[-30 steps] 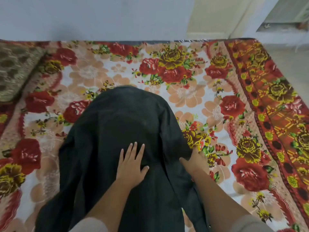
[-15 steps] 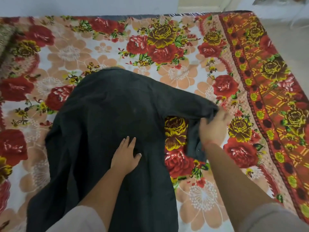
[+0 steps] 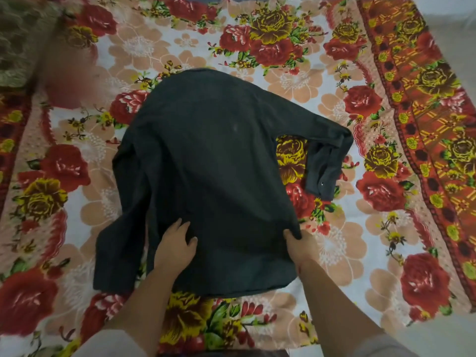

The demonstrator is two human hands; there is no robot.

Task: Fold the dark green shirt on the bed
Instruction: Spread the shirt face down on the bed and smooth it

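The dark green shirt (image 3: 211, 171) lies spread on the bed (image 3: 334, 253), back side up. Its right sleeve stretches out to the right and bends down to a buttoned cuff. Its left sleeve hangs down along the left side. My left hand (image 3: 176, 247) rests flat on the lower left part of the shirt, fingers slightly apart. My right hand (image 3: 300, 244) pinches the shirt's lower right side edge, with cloth over the fingertips.
The bed wears a floral sheet with red and yellow roses and an orange patterned border (image 3: 425, 104) at the right. A brownish patterned pillow or blanket (image 3: 18, 39) sits at the top left. Pale floor (image 3: 458, 21) shows past the bed's right edge.
My right hand let go of the right sleeve, which now lies spread to the right, and moved down to grip the lower right edge. My left hand slid toward the hem.
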